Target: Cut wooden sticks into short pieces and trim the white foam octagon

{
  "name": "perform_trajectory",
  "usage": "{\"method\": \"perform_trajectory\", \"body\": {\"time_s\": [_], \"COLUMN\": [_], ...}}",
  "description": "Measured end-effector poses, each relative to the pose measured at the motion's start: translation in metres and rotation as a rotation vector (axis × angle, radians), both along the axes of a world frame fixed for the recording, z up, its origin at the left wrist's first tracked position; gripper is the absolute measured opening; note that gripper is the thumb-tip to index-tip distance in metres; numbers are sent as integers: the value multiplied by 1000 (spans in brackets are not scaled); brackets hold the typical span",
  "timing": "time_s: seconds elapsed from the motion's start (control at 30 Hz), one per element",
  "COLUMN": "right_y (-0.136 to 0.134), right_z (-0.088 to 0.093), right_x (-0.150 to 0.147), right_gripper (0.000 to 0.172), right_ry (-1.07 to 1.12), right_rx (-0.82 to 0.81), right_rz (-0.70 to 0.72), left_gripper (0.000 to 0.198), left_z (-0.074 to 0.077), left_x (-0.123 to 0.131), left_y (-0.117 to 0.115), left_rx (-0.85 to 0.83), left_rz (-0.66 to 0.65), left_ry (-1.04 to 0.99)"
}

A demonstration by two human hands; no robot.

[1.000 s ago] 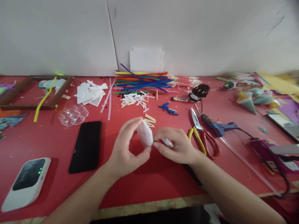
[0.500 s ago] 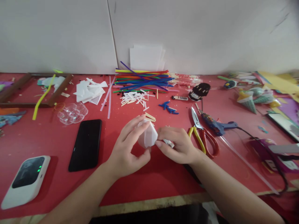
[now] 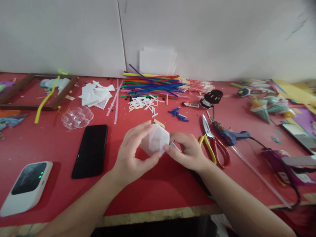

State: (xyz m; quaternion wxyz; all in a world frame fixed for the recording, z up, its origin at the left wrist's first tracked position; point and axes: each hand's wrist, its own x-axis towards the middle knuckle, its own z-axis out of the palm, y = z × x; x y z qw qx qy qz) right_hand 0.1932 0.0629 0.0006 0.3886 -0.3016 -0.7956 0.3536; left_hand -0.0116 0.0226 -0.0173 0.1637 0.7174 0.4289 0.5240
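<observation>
Above the red table a small white faceted paper shape (image 3: 156,140) is held between both hands. My left hand (image 3: 134,154) curves round its left side, thumb underneath and fingers at the top. My right hand (image 3: 186,149) pinches its right edge between thumb and forefinger. Partly hidden behind my right hand lies a pale, flat object I cannot make out. Just beyond the paper shape are a few short pale wooden sticks (image 3: 159,123).
Yellow-and-red-handled scissors (image 3: 208,126) and a blue glue gun (image 3: 228,133) lie right. A black phone (image 3: 91,151) and a white device (image 3: 26,187) lie left. Coloured pipe cleaners (image 3: 153,85), white paper pieces (image 3: 95,95) and short blue sticks (image 3: 178,114) are farther back.
The paper shape has turned in my fingers, showing a broader face. My left thumb has shifted slightly right along its lower edge, and the view has moved a little.
</observation>
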Motion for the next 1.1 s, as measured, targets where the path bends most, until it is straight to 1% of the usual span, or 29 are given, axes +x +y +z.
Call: {"method": "perform_trajectory", "body": {"time_s": [0.07, 0.13, 0.17, 0.23, 0.3, 0.37, 0.43, 0.47, 0.53, 0.63, 0.67, 0.7, 0.77, 0.8, 0.87, 0.93, 0.97, 1.03, 1.07, 1.1], "right_y": [1, 3, 4, 6, 6, 7, 7, 7, 8, 8, 7, 6, 1, -2, -10, -20, -26, -38, -44, -49], "right_z": [-1, -2, -2, -3, -4, -5, -5, -5, -1, 13, 20, 28, 42, 48, 52, 45, 38, 21, 13, 6], "right_x": [0, 0, -1, -2, -3, -4, -4, -4, -3, 1, 3, 5, 8, 9, 14, 23, 29, 42, 48, 54], "right_gripper": [22, 26, 27, 32, 39, 45, 49, 50, 51, 49, 49, 49, 45, 41, 30, 22, 24, 38, 44, 47], "right_ry": [19, 53, 71, 83, 36, -51, -139, -179, -236, -249, -250, -264, -334, -382, -509, -668, -754, -880, -916, -925], "right_rx": [-96, -176, -207, -263, -309, -315, -247, -194, -94, -30, -24, -19, -17, -21, -29, -14, 4, 54, 55, 48], "right_rz": [-91, -179, -205, -211, -179, -136, -129, -146, -234, -423, -460, -467, -398, -343, -233, -170, -163, -232, -250, -250], "left_gripper": [47, 38, 37, 43, 49, 47, 41, 38, 34, 33, 33, 34, 35, 36, 42, 48, 50, 52, 54, 55], "left_z": [1, 2, 4, 6, 7, 7, 6, 6, 8, 15, 17, 19, 19, 18, 14, 9, 7, 1, -1, -4], "left_x": [0, 0, -1, -3, -5, -7, -10, -11, -14, -15, -15, -15, -15, -17, -20, -25, -27, -32, -33, -33], "left_y": [1, 2, 2, 3, 2, 2, 3, 3, 2, -8, -14, -21, -36, -44, -57, -66, -69, -73, -74, -75], "left_rx": [-163, -335, -405, -508, -583, -637, -672, -686, -707, -702, -691, -679, -633, -601, -493, -379, -331, -272, -254, -244], "left_rz": [51, 71, 57, -12, -99, -156, -165, -153, -110, -45, -39, -24, -3, 41, 118, 170, 165, 99, 50, 4], "left_ry": [-182, -369, -436, -493, -474, -423, -337, -272, -106, 145, 218, 284, 393, 440, 564, 647, 666, 672, 678, 687]}}
